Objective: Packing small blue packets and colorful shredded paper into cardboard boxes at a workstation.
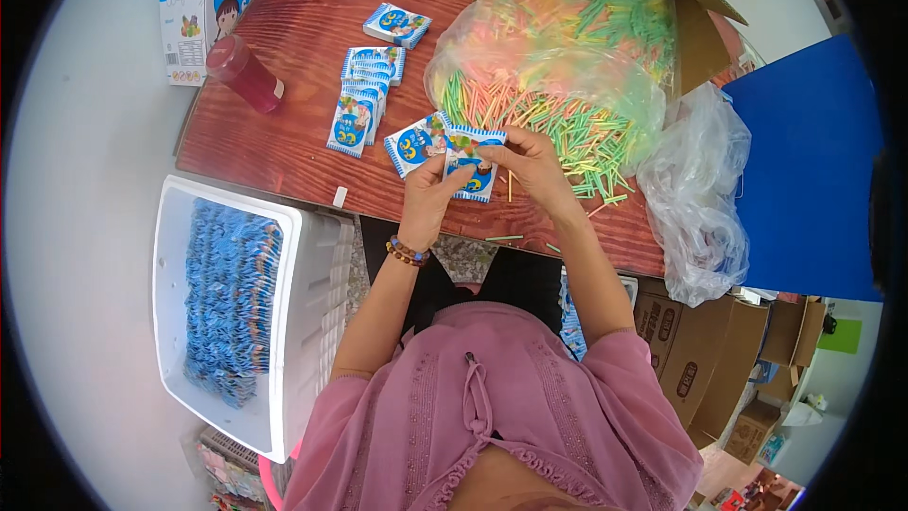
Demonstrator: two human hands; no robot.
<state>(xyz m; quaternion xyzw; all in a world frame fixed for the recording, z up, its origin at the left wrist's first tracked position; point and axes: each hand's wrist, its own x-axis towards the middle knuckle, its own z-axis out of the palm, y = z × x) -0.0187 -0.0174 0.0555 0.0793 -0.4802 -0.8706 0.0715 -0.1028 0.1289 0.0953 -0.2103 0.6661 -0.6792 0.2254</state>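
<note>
Reddish wood-grained surface (293,144), worn glossy in streaks, fills the upper middle of the view; a pale wall stands to the left. Work centres on one flat packet (477,187), held in front of the body at the surface's near edge. Left hand (427,201): grip narrow, thumb across the packet's face at its left side. Right hand (537,170): grip narrow too, thumb and fingertips pinching the upper right corner. A second packet (413,146) sits just left, partly beneath the first; cannot tell whether it is held or only lies there.

Step in hand, as judged: turning or straightening a single packet, perhaps checking its ends. Whether it is sealed or filled is not clear. Next move probably calls for a light two-handed pinch, one corner steadied so the thin film does not crease.

Materials: packets are glossy blue-and-white film, rectangular, with striped crimped ends. An overlapping row of packets (352,123) lies to the left. Right of the hands, slim sticks (588,137) in pastel green, yellow and pink, straight and apparently brittle, spill from a thin clear bag (530,52). Crumpled plastic (698,185) hangs over the right edge. White tub (288,322), smooth and rigid, holds tightly ranked blue packets (227,293)
</note>
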